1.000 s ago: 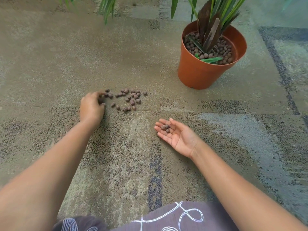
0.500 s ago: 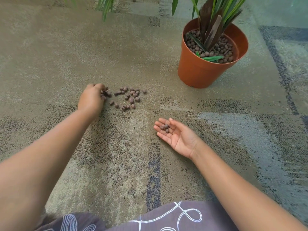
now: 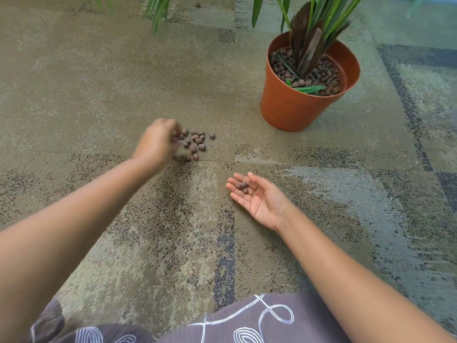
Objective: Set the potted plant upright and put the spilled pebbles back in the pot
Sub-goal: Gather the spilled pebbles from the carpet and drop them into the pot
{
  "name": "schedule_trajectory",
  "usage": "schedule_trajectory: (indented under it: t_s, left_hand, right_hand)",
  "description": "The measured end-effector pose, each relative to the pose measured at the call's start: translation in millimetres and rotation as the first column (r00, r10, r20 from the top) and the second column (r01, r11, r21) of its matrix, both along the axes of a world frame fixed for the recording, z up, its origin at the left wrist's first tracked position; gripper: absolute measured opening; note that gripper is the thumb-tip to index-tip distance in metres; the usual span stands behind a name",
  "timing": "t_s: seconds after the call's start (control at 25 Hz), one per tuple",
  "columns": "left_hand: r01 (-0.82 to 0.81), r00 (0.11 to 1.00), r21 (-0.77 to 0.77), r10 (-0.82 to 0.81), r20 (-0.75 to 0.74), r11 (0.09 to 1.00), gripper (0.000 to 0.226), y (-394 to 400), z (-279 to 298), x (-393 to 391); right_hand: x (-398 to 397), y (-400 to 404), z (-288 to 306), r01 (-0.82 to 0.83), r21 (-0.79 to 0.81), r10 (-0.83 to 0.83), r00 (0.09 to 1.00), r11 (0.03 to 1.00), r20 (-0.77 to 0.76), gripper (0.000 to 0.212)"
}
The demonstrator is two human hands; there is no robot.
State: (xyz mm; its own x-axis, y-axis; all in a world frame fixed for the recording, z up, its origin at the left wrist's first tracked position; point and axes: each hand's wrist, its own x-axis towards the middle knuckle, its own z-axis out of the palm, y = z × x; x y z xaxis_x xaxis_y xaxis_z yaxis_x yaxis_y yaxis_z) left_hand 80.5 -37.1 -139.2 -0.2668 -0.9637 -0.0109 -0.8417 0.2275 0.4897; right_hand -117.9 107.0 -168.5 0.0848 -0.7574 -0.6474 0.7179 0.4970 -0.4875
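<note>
Left grip: left hand seen from the back, blurred, fingers curled down at the left edge of the spilled pebbles; whether it has hold of any cannot be told.
Right grip: right hand fully open, palm up, fingers nearly straight, its back on the carpet; pebbles in the palm rest on the fingers, unclasped.
Count, pebbles in palm: about four, clustered and touching.
Count, spilled pebbles: roughly fifteen visible in one loose cluster on the carpet; some hidden behind the left hand.
Count, pots: one orange pot, standing upright on the carpet, far right of the cluster and well apart from it.
Pot contents: plant with brown stem and green leaves, set in a bed of pebbles filling the pot below the rim.
Left arm pose: bare forearm reaching forward from lower left, wrist bent down.
Right arm pose: bare forearm reaching from lower right, hand between the person and the pot.
Foreground: grey patterned garment at the bottom edge.
</note>
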Motion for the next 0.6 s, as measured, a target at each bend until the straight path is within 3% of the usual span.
schedule_trajectory:
  t_s: [0.12,0.28,0.48,0.6]
  left_hand:
    - [0.321,0.944,-0.025,-0.322,-0.073,0.947,0.013,46.1,15.3,-52.3]
    - [0.494,0.866,0.011,-0.491,-0.092,0.869,0.017,80.6,25.4,-90.7]
    - [0.395,0.916,0.152,-0.377,-0.137,0.906,0.027,83.8,23.7,-101.0]
    - [0.351,0.932,0.161,-0.327,-0.155,0.923,0.024,82.4,23.3,-104.6]
  right_hand:
    - [5.4,-3.1,4.0,0.102,0.008,-0.103,0.995,0.995,0.01,0.034]
    - [3.5,-6.0,9.8,0.237,-0.052,-0.238,0.971,0.97,-0.008,0.03]
    - [-1.2,-10.9,19.8,0.346,-0.012,-0.345,0.936,0.938,0.078,0.022]
    - [-0.5,-13.8,24.9,0.37,-0.003,-0.367,0.923,0.929,0.115,0.023]
